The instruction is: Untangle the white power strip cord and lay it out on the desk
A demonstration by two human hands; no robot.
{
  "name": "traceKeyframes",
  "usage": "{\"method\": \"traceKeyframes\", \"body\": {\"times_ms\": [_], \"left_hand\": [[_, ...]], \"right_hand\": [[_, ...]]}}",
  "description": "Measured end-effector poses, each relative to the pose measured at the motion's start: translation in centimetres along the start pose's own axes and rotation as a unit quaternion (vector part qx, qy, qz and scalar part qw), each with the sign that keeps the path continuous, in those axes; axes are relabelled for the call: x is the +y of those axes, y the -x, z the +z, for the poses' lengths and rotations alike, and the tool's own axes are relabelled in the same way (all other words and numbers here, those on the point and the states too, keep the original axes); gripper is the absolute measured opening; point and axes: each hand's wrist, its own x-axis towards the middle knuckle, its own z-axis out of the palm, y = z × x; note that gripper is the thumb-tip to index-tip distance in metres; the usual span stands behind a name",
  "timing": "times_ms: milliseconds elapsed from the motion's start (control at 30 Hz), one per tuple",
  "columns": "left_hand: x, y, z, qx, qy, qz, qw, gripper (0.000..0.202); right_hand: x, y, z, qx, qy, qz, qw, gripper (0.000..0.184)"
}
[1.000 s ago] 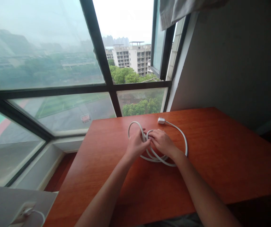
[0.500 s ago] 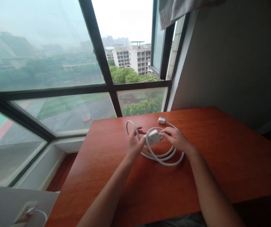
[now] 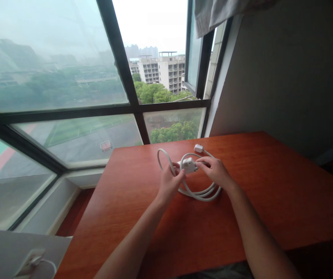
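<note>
A white power strip (image 3: 188, 165) is held just above the wooden desk, with holes showing on its face. My left hand (image 3: 170, 180) is closed around its left end, the thumb along the near side. My right hand (image 3: 214, 170) pinches at the strip's right end; what lies between the fingertips is too small to make out. A thick white cord (image 3: 202, 198) lies in loops below and around the strip, and one loop rises over my left hand. Beyond my right hand, the cord's white plug (image 3: 198, 148) rests on the desk.
The reddish-brown desk (image 3: 119, 201) ends at a window with dark frames (image 3: 96, 113). One window pane (image 3: 194, 46) is swung outward, and a grey curtain (image 3: 218, 13) hangs above. At lower left, a wall outlet (image 3: 32, 261) has a white plug in it.
My left hand has shifted right and its fingers have closed in more around the power strip. The strip has turned slightly, and the cord loops have drawn a little upward and inward.
</note>
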Motion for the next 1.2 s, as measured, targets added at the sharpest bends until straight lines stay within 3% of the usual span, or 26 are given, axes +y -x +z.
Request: {"method": "traceKeyframes", "body": {"times_ms": [100,200,300,400,633,733,900,1067,1200], "left_hand": [[-0.1,-0.5,-1.3,0.060,-0.050,0.018,0.997,0.026],[-0.9,-1.1,-2.5,0.061,-0.062,-0.002,0.996,0.024],[-1.9,-1.4,-2.9,0.042,-0.057,-0.028,0.997,0.026],[-2.4,-1.4,-2.8,0.018,-0.051,-0.039,0.998,0.030],[-0.5,-1.1,-4.6,-0.090,-0.041,-0.110,0.989,0.048],[0.7,-1.1,-6.1,-0.154,-0.064,-0.129,0.978,0.049],[1.8,-1.1,-7.7,-0.179,-0.085,-0.154,0.968,0.047],[3.3,-0.5,-8.3,-0.242,-0.076,-0.190,0.948,0.042],[4.4,0.0,-9.1,-0.287,-0.085,-0.193,0.934,0.034]], "right_hand": [[0.3,0.3,-1.7,-0.010,-0.110,0.038,0.993,0.027],[0.8,0.4,-3.3,0.070,-0.258,0.082,0.960,0.027],[1.2,0.2,-4.2,0.144,-0.398,0.090,0.901,0.023],[1.2,0.0,-4.6,0.158,-0.485,0.077,0.857,0.021],[1.0,0.2,-5.6,0.178,-0.562,0.054,0.806,0.023],[1.1,0.2,-5.7,0.196,-0.563,0.048,0.801,0.025],[1.4,0.0,-5.4,0.192,-0.553,0.054,0.809,0.023],[1.6,0.2,-4.6,0.158,-0.472,0.068,0.865,0.013],[1.3,0.6,-4.0,0.093,-0.378,0.090,0.917,0.015]]}}
